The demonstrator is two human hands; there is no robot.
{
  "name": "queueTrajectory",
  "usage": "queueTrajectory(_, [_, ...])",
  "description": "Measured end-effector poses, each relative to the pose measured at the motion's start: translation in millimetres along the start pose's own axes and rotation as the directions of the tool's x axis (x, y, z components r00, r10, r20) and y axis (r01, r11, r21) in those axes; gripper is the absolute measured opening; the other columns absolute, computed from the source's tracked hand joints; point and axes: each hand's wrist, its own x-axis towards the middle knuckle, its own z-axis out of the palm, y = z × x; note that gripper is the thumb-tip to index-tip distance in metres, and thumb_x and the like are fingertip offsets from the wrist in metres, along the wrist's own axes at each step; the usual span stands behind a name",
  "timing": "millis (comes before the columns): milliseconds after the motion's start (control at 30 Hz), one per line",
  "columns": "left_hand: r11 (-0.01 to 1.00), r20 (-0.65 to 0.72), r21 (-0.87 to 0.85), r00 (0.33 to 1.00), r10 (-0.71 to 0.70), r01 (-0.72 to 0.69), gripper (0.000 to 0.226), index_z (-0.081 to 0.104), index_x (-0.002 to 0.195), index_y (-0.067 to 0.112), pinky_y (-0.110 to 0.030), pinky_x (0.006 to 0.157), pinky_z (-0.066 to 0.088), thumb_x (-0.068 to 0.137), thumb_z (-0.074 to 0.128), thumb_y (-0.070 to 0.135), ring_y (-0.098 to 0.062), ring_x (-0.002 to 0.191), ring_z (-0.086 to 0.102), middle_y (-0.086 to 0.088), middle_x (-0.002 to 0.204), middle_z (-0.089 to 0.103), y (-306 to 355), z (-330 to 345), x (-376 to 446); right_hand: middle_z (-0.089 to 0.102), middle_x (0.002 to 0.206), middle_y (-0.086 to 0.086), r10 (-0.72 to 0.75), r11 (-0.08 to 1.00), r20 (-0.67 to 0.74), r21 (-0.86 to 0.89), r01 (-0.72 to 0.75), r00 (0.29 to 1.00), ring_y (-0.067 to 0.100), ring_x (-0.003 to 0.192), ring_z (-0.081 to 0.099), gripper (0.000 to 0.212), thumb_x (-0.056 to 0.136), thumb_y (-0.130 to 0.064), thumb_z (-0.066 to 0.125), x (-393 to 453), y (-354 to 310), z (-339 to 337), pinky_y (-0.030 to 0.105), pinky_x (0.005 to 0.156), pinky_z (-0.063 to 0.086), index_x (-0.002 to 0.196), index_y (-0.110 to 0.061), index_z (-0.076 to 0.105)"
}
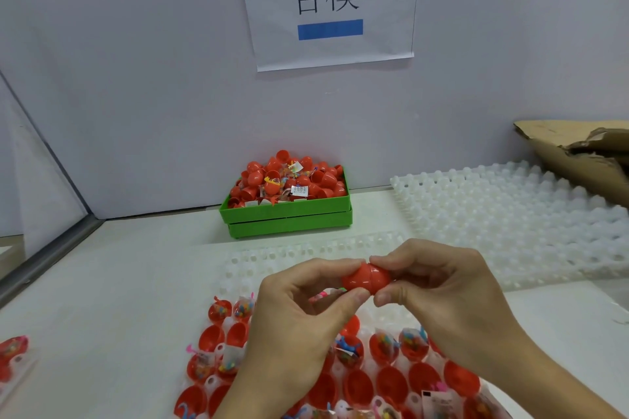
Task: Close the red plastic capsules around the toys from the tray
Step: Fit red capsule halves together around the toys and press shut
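Observation:
A red plastic capsule (367,280) hangs above the near tray, its two halves pushed together. My left hand (292,323) pinches its left end between thumb and fingers. My right hand (439,296) pinches the right end the same way. Below them lies a white moulded tray (238,269) holding several open red capsule halves (391,384), some with small bagged toys (384,343) inside. My hands and forearms hide the tray's middle.
A green bin (289,218) heaped with red capsules stands at the back against the wall. Stacked white trays (510,214) lie to the right, with torn cardboard (578,153) behind them. Another tray's corner with capsules (12,360) shows at the left edge.

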Motion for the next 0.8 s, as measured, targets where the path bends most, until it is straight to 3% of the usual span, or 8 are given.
queueTrajectory(167, [0.998, -0.033, 0.052, 0.999, -0.028, 0.030, 0.028, 0.080, 0.088, 0.027, -0.019, 0.069, 0.057, 0.070, 0.080, 0.006, -0.012, 0.082, 0.074, 0.004, 0.085, 0.078, -0.8, 0.3, -0.8, 0.075, 0.074, 0.003, -0.015, 0.994, -0.009, -0.113, 0.014, 1.000, 0.019, 0.071, 0.074, 0.035, 0.067, 0.016, 0.078, 0.5, -0.3, 0.9, 0.030, 0.069, 0.060, 0.081, -0.016, 0.080])
queueTrajectory(333, [0.991, -0.067, 0.123, 0.997, -0.048, 0.056, 0.029, 0.080, 0.090, 0.026, -0.014, 0.070, 0.056, 0.072, 0.081, 0.004, -0.004, 0.084, 0.073, 0.012, 0.086, 0.077, 0.9, 1.5, -0.7, 0.075, 0.074, -0.002, -0.029, 0.986, -0.028, -0.167, 0.024, 0.999, 0.016, 0.074, 0.073, 0.040, 0.070, 0.012, 0.078, -0.6, 1.9, 1.8, 0.028, 0.070, 0.058, 0.084, -0.025, 0.081])
queueTrajectory(500, [0.977, -0.115, 0.207, 0.993, -0.018, 0.042, 0.028, 0.077, 0.092, 0.029, -0.009, 0.068, 0.053, 0.073, 0.081, 0.010, 0.002, 0.080, 0.071, 0.019, 0.083, 0.075, 1.8, 2.3, -1.3, 0.076, 0.093, -0.018, -0.018, 0.972, -0.005, -0.236, 0.017, 1.000, 0.003, 0.090, 0.073, 0.037, 0.078, -0.003, 0.078, -4.9, 1.3, 8.9, 0.022, 0.081, 0.058, 0.103, -0.031, 0.075])
queueTrajectory(567, [0.965, -0.132, 0.264, 0.991, 0.026, 0.010, 0.034, 0.075, 0.095, 0.035, -0.009, 0.069, 0.054, 0.073, 0.083, 0.011, 0.004, 0.081, 0.071, 0.021, 0.085, 0.075, -0.2, 2.6, -2.3, 0.075, 0.100, -0.019, 0.030, 0.976, 0.053, -0.217, -0.018, 0.998, 0.001, 0.095, 0.071, 0.032, 0.083, -0.014, 0.078, -7.6, 0.2, 13.8, 0.019, 0.085, 0.056, 0.112, -0.028, 0.073])
queueTrajectory(667, [0.889, -0.125, 0.450, 0.979, 0.160, -0.087, 0.050, 0.067, 0.103, 0.046, -0.008, 0.073, 0.052, 0.074, 0.083, 0.008, 0.007, 0.085, 0.068, 0.021, 0.089, 0.074, -5.1, 4.5, -4.4, 0.077, 0.094, -0.013, 0.100, 0.990, 0.055, -0.107, -0.094, 0.993, 0.004, 0.091, 0.073, 0.022, 0.079, -0.022, 0.079, -12.2, -1.4, 26.0, 0.015, 0.081, 0.055, 0.095, -0.038, 0.075])
queueTrajectory(800, [0.693, 0.023, 0.652, 0.922, 0.386, -0.307, 0.052, 0.054, 0.110, 0.034, -0.013, 0.075, 0.051, 0.072, 0.080, 0.010, -0.001, 0.087, 0.063, 0.006, 0.090, 0.070, -8.5, 8.1, -4.6, 0.078, 0.085, -0.008, 0.198, 0.980, -0.008, -0.013, -0.198, 0.980, 0.007, 0.085, 0.074, 0.022, 0.078, -0.013, 0.078, -15.0, 0.7, 33.7, 0.017, 0.077, 0.056, 0.091, -0.030, 0.078])
